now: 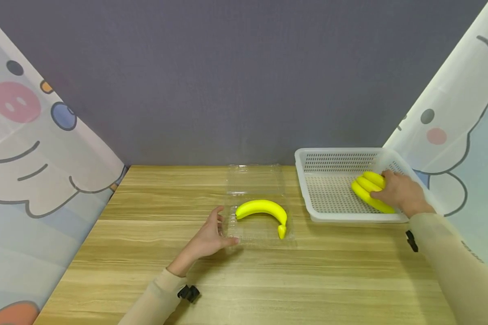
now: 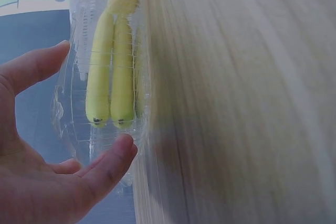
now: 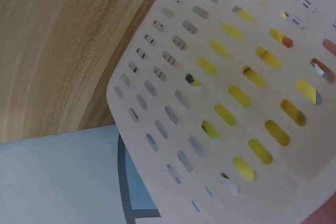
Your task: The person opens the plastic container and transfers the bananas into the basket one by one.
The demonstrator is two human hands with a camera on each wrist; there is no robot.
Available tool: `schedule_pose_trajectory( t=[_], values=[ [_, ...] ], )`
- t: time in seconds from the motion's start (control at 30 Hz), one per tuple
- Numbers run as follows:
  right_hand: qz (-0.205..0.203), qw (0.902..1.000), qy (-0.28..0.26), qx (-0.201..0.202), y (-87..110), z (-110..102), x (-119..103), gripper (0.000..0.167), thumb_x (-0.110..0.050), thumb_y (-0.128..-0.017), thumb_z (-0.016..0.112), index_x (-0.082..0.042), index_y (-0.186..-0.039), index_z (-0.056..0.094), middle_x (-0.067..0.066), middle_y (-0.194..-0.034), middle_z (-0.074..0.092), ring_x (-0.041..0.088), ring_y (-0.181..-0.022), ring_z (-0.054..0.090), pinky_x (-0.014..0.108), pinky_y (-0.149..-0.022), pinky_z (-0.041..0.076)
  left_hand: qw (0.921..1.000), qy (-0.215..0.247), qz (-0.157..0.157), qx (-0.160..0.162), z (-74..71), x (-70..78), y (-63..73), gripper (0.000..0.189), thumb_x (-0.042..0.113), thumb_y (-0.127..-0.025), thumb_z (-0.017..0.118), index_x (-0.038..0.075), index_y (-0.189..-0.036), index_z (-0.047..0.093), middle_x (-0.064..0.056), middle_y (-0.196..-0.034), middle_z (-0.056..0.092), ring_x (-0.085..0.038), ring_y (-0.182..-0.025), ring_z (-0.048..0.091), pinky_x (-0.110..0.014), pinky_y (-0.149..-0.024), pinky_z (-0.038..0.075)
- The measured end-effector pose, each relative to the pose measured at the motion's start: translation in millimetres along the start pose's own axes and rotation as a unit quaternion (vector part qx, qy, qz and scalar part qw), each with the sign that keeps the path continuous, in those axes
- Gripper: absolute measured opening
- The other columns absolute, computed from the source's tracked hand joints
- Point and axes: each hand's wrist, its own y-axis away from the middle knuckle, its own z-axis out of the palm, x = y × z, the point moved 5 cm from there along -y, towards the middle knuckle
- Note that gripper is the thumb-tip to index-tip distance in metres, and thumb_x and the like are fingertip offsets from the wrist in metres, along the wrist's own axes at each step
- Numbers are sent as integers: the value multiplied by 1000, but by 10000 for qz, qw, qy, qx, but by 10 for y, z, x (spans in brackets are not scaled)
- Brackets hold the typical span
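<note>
A clear plastic clamshell box (image 1: 255, 178) lies with its lid raised behind it. Inside lies a toy banana bunch (image 1: 264, 206). From above only one curved banana shows, while the left wrist view shows two bodies stacked and meeting at the stem. My left hand (image 1: 208, 235) is spread at the box's left side, its thumb by the front corner and its fingers beside the left edge. Inside a white basket (image 1: 351, 217), my right hand (image 1: 400, 192) grips another yellow banana bunch (image 1: 367, 192), thumb in front and fingers behind. The right wrist view shows the basket's slotted wall, with yellow behind it.
The wooden table (image 1: 146, 225) meets a grey wall panel (image 1: 211, 90) at the back. Patterned cartoon curtains (image 1: 29, 167) hang at both sides. The basket stands right of the box, close to the right curtain.
</note>
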Motion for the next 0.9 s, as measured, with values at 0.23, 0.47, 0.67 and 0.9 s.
schedule_pose_trajectory(
  t=[0.23, 0.47, 0.67, 0.9],
  values=[
    [58, 9996, -11, -262, -33, 59, 56, 94, -41, -85, 77, 20, -140, 31, 45, -126, 46, 57, -108, 49, 73, -92, 40, 10000, -19, -71, 14, 3, -1, -15, 116, 30, -75, 92, 5, -160, 16, -20, -140, 44, -34, -118, 52, -49, -94, 48],
    [201, 9993, -14, -324, -33, 99, 118, 93, -38, -84, 78, 19, -140, 30, 44, -122, 47, 54, -101, 52, 72, -87, 42, 10000, -27, -55, 15, 9, 0, -15, 116, 29, -74, 92, 6, -160, 16, -20, -139, 44, -32, -115, 53, -48, -92, 49],
    [182, 9995, 11, -253, -40, 105, 154, 93, -42, -83, 78, 18, -138, 33, 44, -122, 48, 56, -101, 51, 73, -85, 42, 10000, -19, -19, 18, 8, -2, -15, 117, 29, -74, 92, 6, -160, 16, -20, -138, 44, -33, -115, 52, -48, -92, 49],
    [189, 9995, 128, -231, -30, 30, 147, 89, -41, -85, 75, 16, -140, 34, 45, -126, 46, 60, -107, 49, 74, -85, 42, 10000, -18, -27, 21, 8, -12, -25, 117, 30, -74, 92, 7, -160, 16, -19, -139, 44, -31, -113, 52, -46, -91, 49]
  ],
)
